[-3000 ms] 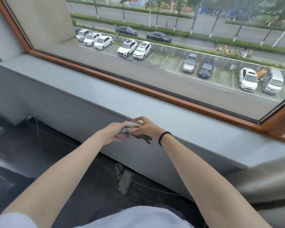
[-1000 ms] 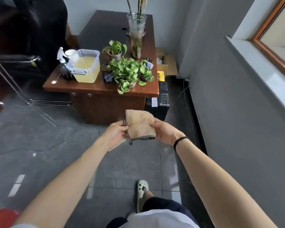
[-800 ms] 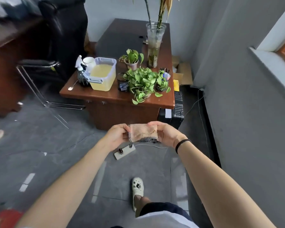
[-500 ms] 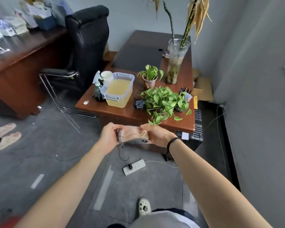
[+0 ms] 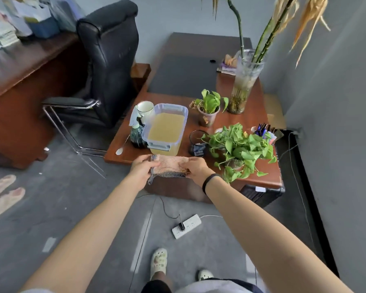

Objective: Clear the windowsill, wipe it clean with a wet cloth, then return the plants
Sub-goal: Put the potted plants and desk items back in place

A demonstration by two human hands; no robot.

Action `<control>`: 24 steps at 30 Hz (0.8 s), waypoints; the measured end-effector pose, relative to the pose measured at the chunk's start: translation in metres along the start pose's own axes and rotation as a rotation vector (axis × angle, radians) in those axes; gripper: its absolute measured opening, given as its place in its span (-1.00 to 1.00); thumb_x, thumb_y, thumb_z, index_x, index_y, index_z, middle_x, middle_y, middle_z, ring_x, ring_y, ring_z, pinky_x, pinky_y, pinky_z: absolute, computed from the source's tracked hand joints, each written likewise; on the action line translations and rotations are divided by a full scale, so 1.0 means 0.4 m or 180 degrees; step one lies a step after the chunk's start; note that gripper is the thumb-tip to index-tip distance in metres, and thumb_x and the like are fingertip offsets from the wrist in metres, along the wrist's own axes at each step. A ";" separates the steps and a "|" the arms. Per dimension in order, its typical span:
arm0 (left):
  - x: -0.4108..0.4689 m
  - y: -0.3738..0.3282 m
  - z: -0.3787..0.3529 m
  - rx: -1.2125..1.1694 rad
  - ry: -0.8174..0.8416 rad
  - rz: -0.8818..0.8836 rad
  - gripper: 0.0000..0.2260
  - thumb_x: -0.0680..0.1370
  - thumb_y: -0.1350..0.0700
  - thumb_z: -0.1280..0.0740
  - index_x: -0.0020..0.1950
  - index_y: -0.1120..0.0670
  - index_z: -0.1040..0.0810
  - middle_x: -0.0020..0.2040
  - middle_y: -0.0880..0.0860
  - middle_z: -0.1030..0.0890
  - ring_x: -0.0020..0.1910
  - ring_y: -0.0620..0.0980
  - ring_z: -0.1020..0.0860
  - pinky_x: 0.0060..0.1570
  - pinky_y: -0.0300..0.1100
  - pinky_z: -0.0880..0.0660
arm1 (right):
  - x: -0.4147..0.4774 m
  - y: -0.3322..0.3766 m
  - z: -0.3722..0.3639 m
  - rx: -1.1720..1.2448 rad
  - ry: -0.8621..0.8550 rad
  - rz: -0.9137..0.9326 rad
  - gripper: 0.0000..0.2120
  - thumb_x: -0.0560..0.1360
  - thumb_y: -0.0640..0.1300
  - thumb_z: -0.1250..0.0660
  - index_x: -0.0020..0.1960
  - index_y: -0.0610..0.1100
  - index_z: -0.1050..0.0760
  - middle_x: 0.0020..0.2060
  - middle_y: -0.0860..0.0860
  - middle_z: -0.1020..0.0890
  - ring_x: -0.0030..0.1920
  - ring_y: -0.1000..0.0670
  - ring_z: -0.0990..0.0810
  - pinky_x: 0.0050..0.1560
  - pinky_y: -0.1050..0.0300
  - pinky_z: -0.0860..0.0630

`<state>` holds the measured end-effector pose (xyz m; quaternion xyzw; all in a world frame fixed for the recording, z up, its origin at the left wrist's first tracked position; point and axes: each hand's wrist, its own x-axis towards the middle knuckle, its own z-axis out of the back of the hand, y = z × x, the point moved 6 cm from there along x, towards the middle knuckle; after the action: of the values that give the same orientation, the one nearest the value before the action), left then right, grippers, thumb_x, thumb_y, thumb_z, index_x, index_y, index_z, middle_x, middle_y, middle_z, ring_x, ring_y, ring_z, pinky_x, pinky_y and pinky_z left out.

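Note:
I hold a tan cloth with a dark checked edge [image 5: 170, 166] stretched between both hands, just in front of the brown desk [image 5: 222, 123]. My left hand [image 5: 141, 169] grips its left end and my right hand [image 5: 195, 168] grips its right end. On the desk stand a bushy green pothos [image 5: 239, 148], a small potted plant [image 5: 208, 106] and a tall glass vase with bamboo stalks [image 5: 244, 83]. A clear tub of yellowish water [image 5: 166, 127] sits directly beyond the cloth. The windowsill is out of view.
A spray bottle [image 5: 136, 132], a white cup [image 5: 145, 108], a dark mesh cup [image 5: 197, 142] and a pen holder [image 5: 262, 131] crowd the desk. A black office chair [image 5: 101, 66] stands to the left. A power strip [image 5: 186, 226] lies on the floor near my feet; another person's slippered feet [image 5: 3, 193] at far left.
I have turned away from the windowsill and walked to the desk, carrying the cloth in both hands. The desk and tub have come much closer; the cloth now hangs just before the tub.

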<state>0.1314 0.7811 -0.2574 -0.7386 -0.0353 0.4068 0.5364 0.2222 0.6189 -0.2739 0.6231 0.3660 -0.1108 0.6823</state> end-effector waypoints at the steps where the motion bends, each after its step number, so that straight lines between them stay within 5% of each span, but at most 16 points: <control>1: 0.027 -0.018 0.009 0.0024 -0.0014 0.0016 -0.54 0.35 0.40 -0.45 0.21 0.11 -0.53 0.17 0.15 -0.60 0.18 0.11 -0.55 0.29 0.11 -0.38 | 0.016 0.007 -0.020 0.0133 -0.0050 -0.0018 -0.64 0.40 -0.38 -0.43 0.17 -0.30 -0.48 -0.24 -0.09 -0.56 -0.25 -0.02 -0.53 -0.31 0.14 -0.48; 8: 0.246 -0.113 0.091 0.0204 0.0006 0.0212 -0.50 0.38 0.37 -0.43 0.28 0.09 -0.51 0.25 0.12 -0.56 0.26 0.10 -0.49 0.33 0.06 -0.34 | 0.149 0.048 -0.136 0.0228 -0.0759 0.0105 -0.64 0.41 -0.28 -0.45 0.19 -0.24 -0.52 -0.17 -0.10 -0.57 -0.29 0.01 -0.51 -0.30 0.16 -0.48; 14: 0.244 -0.063 0.141 0.0367 -0.0077 0.0099 -0.68 0.43 0.33 -0.42 0.15 0.09 -0.53 0.09 0.12 -0.57 0.03 0.08 -0.53 -0.22 -0.16 -0.40 | 0.132 -0.016 -0.164 -0.0020 -0.1469 0.0144 -0.72 0.37 -0.25 -0.50 0.05 -0.22 -0.55 -0.16 -0.08 -0.56 -0.19 -0.02 -0.52 -0.28 0.19 -0.44; 18: 0.262 -0.030 0.140 0.0405 -0.0174 0.0199 -0.67 0.43 0.31 -0.43 0.18 0.19 -0.51 0.02 0.13 -0.58 -0.10 0.04 -0.52 -0.27 -0.18 -0.38 | 0.140 -0.033 -0.160 0.0028 -0.1493 -0.0017 -0.82 0.35 -0.25 -0.50 -0.11 -0.16 -0.53 -0.22 -0.08 -0.54 -0.34 0.03 -0.47 -0.44 0.27 -0.33; 21: 0.267 -0.017 0.135 0.0463 -0.0125 0.0319 -0.70 0.41 0.32 -0.42 0.13 0.19 -0.54 -0.07 0.11 -0.60 -0.17 0.03 -0.53 -0.29 -0.17 -0.36 | 0.140 -0.048 -0.153 0.0159 -0.1484 -0.0087 -0.77 0.37 -0.26 -0.48 0.02 -0.20 -0.59 -0.17 -0.08 -0.58 -0.21 -0.01 -0.53 -0.38 0.27 -0.40; 24: 0.270 -0.016 0.134 0.0461 -0.0097 0.0381 -0.73 0.42 0.32 -0.40 0.11 0.16 -0.55 -0.15 0.07 -0.60 -0.16 0.03 -0.53 -0.26 -0.17 -0.36 | 0.145 -0.054 -0.157 0.0353 -0.1392 -0.0134 -0.72 0.38 -0.28 -0.47 0.08 -0.24 -0.58 -0.15 -0.10 -0.59 -0.28 0.03 -0.53 -0.31 0.23 -0.45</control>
<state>0.1717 0.8774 -0.3178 -0.6924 0.0303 0.4508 0.5625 0.2274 0.6907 -0.3245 0.6130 0.2157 -0.2773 0.7077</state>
